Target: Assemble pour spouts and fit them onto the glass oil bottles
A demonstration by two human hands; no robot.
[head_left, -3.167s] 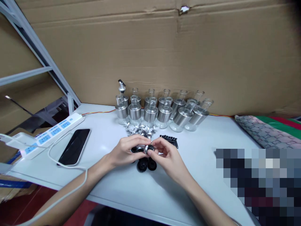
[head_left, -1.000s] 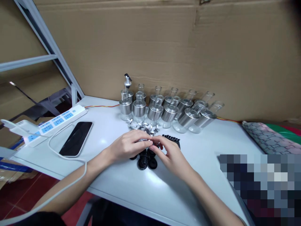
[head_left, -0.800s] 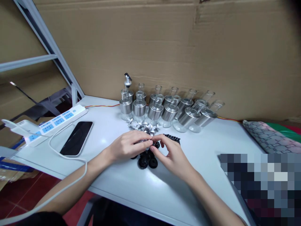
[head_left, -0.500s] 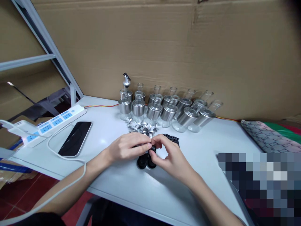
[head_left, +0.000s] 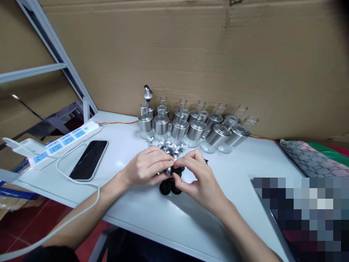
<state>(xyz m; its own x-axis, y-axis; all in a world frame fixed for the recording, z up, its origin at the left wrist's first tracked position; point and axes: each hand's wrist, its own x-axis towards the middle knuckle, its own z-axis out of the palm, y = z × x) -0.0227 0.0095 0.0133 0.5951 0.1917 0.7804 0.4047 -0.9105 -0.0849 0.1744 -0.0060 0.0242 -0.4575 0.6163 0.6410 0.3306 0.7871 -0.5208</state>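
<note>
My left hand (head_left: 149,164) is closed on a silver pourer spout (head_left: 169,170), its fingers partly covering it. Thumb and fingers of my right hand (head_left: 201,177) pinch a black ribbed stopper (head_left: 179,170) against the spout's right side. The two pieces meet between my fingertips, and how far they fit together is hidden. Just below the hands lie round black caps (head_left: 165,187) on the table. Beyond my fingers is a pile of loose silver spouts (head_left: 171,148).
Several glass bottles with metal sleeves (head_left: 161,125) stand in two rows at the back; one carries a fitted pourer (head_left: 147,92). On the left lie a phone (head_left: 89,160) and a power strip (head_left: 67,142), with a white cable (head_left: 89,207) crossing my left forearm. Cardboard (head_left: 191,54) rises behind.
The silver spout between my hands has come into clearer view. My right hand has shifted slightly up and over the black ribbed pieces behind it.
</note>
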